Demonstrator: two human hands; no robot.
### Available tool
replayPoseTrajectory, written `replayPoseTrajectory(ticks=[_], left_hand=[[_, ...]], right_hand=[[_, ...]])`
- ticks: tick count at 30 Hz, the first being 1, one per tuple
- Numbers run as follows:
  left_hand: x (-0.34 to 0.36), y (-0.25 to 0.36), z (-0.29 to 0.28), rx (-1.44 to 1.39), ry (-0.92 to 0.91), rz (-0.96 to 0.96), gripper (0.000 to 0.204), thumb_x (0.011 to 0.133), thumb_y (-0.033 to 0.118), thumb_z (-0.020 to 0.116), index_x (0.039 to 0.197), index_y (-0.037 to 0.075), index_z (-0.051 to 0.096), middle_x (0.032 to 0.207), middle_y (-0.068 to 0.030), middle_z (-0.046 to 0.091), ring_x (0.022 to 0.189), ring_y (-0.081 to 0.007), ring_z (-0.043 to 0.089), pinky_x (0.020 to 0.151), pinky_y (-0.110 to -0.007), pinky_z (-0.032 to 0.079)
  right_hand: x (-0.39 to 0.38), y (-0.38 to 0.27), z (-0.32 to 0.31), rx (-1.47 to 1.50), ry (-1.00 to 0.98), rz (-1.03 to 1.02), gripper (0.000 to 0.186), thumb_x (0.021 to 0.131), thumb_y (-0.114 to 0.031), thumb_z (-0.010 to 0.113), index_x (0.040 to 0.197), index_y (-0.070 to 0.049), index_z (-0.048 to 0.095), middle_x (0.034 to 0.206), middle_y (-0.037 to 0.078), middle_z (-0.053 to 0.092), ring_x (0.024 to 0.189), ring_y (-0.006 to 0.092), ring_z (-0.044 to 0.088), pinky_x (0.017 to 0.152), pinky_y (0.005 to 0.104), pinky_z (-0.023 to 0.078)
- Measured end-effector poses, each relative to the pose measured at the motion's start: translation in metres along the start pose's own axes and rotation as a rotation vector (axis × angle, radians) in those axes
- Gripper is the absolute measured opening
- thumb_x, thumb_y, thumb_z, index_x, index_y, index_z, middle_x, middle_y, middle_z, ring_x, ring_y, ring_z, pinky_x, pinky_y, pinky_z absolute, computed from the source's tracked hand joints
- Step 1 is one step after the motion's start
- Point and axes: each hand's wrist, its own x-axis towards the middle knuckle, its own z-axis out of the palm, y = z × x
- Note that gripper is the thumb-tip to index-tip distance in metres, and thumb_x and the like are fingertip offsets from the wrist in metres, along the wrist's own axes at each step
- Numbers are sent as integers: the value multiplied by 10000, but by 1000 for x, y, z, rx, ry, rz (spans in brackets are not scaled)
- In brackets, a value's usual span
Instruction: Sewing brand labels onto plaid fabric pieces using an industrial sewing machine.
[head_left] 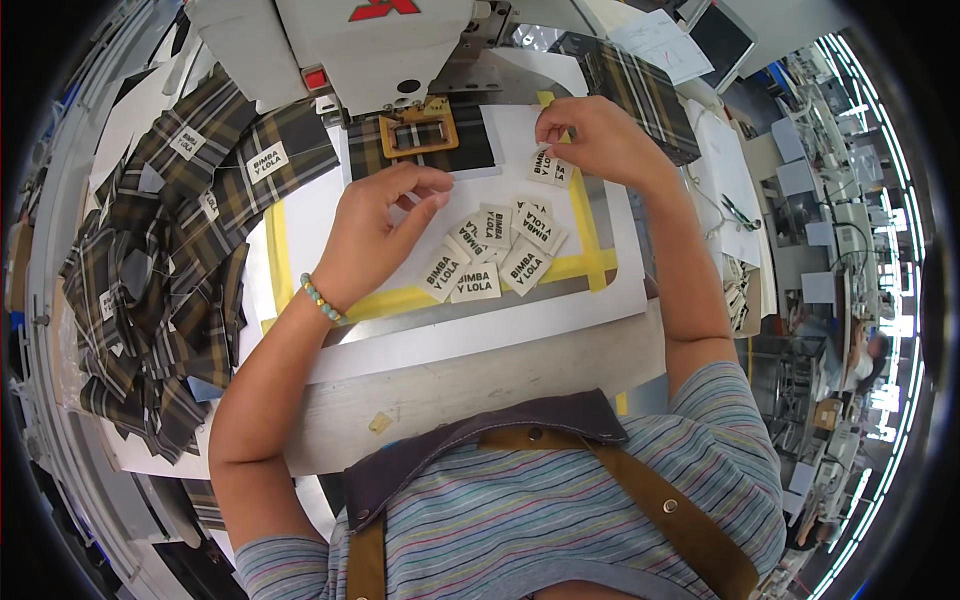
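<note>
Cream labels (487, 250): loosely piled before the white machine (370, 60), likely for easy reach.
Right hand (595, 140): fingertips bunched at another label (553, 172); pinching, can't tell.
Left hand (378, 225): empty, fingers parted, near orange frame (420, 151) seemingly holding cloth flat.
Plaid pieces (235, 205): heaped left.
White sheet (590, 310): yellow tape (281, 265) across.
Room: bright lights (887, 326), right.

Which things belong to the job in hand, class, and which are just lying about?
Apparently the job:
cream square printed labels near the right hand
orange rectangular frame
dark plaid fabric under it
bulky white machine

Seemingly lying about:
small beige scrap, front
white paper sheets, upper right
</note>
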Motion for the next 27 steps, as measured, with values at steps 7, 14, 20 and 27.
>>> replayPoseTrajectory(ticks=[7, 14, 20, 27], left_hand=[[3, -4, 4, -141, 4, -91, 291, 1027, 127, 739, 1294, 11, 738, 1152, -81, 802, 990, -130, 722, 869, -290, 565], [4, -15, 0, -221, 65, -175, 222, 992, 145, 787, 1160, 0, 767, 976, -54, 808, 871, -105, 726, 813, -279, 574], [4, -16, 2, -122, 62, -159, 156, 987, 89, 756, 1117, 5, 775, 947, -76, 800, 831, -118, 730, 772, -270, 576], [9, -17, -20, 577, 266, 185, 169, 936, 38, 755, 1104, 18, 762, 994, -121, 755, 890, -310, 704, 814, -374, 580]], right_hand=[[9, -24, 4, 636, 1, 25, 152, 930, -72, 814, 1039, -2, 736, 939, -5, 721, 883, 74, 655, 798, 263, 541], [17, -55, 45, 807, -34, 62, 166, 957, -93, 815, 1085, -14, 743, 910, -19, 718, 836, 54, 654, 765, 242, 543], [16, -49, 48, 588, -16, 27, 141, 970, -118, 799, 1070, -20, 782, 884, 8, 744, 809, 74, 668, 763, 248, 544], [70, -26, 50, 614, 45, 146, 158, 957, -142, 795, 1051, -16, 781, 906, 16, 779, 812, 76, 698, 704, 238, 515]])
